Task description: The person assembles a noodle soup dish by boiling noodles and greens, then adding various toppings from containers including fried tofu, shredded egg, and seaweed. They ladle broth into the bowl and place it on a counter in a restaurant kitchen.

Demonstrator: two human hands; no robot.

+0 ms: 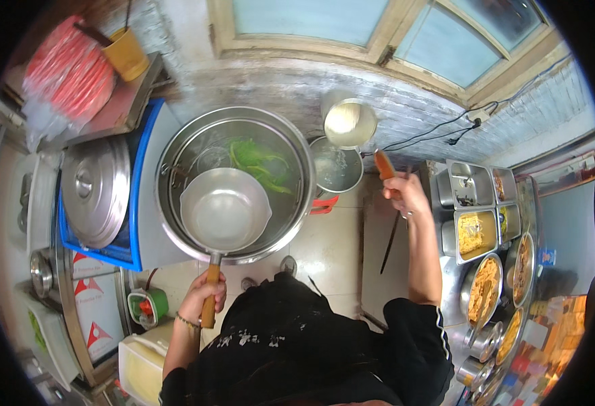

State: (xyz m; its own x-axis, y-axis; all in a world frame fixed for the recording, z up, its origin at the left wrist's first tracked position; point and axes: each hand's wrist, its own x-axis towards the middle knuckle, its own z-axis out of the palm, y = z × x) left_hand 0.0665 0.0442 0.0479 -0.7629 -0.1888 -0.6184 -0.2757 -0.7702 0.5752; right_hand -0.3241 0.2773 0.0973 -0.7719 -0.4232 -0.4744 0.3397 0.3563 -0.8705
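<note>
My left hand (204, 289) grips the wooden handle of a steel saucepan (224, 208), held over a large steel pot (236, 181) of water with green leaves (255, 161) floating in it. My right hand (404, 194) is raised and closed on the orange handle of a ladle (350, 123), whose bowl holds pale liquid above a smaller steel pot (336, 167).
A round steel lid (94, 191) lies left of the big pot on a blue-edged stand. To the right, steel trays (476, 230) and bowls (484, 287) hold food. A yellow cup (127, 54) and red-striped bags (67, 78) sit on a shelf. Tiled floor lies below.
</note>
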